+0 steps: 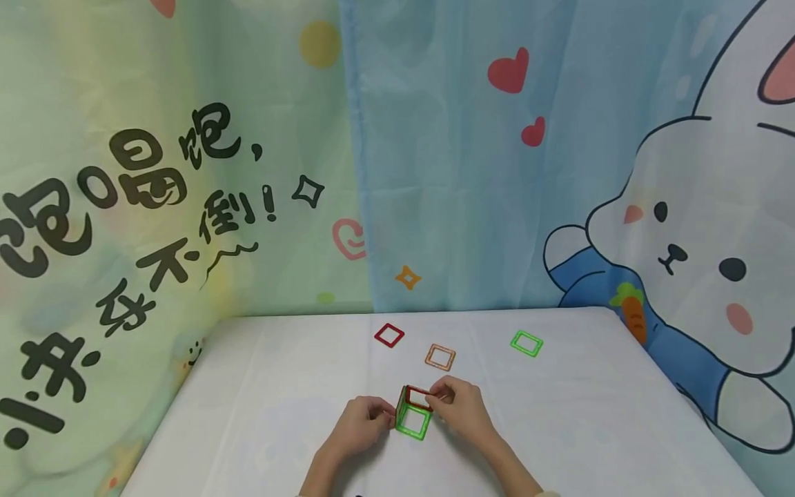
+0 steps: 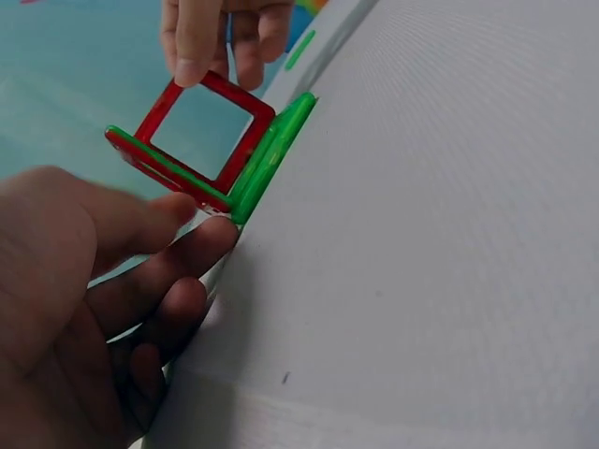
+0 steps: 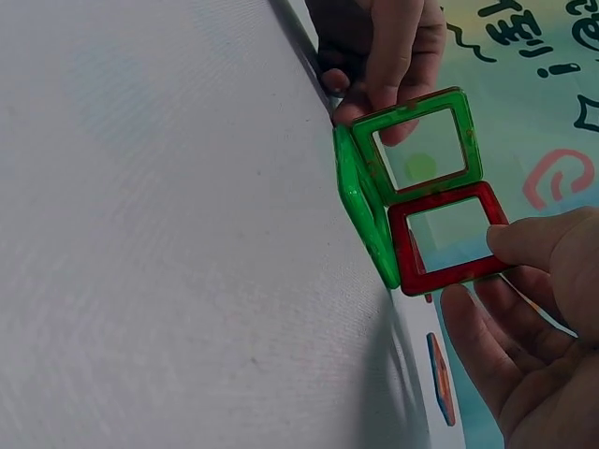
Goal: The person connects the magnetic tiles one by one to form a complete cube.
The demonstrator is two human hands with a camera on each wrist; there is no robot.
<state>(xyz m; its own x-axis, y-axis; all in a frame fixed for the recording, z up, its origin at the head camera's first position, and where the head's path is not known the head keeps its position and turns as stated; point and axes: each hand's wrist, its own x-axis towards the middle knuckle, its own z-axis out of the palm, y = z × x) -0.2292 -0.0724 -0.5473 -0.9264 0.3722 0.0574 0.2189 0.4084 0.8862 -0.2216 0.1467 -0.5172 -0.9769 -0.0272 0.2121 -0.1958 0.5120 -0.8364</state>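
Observation:
Square, hollow magnetic tiles stand joined at the front middle of the table. A green tile (image 1: 410, 433) forms the base, lying on the white cloth. Another green tile (image 3: 471, 140) rises from its left side, with red showing along it in the left wrist view. A red tile (image 3: 449, 279) stands upright along the back, meeting the upright green one at a corner. My right hand (image 1: 462, 411) pinches the red tile's outer edge between thumb and fingers. On the other side, my left hand (image 1: 363, 421) holds the upright green tile near its lower corner with curled fingers.
Farther back on the white-covered table (image 1: 248, 414) lie three loose tiles: a red tile (image 1: 381, 342), an orange tile (image 1: 429, 353) and, to the right, a green tile (image 1: 515, 337). A printed curtain (image 1: 435, 207) hangs behind the table's far edge.

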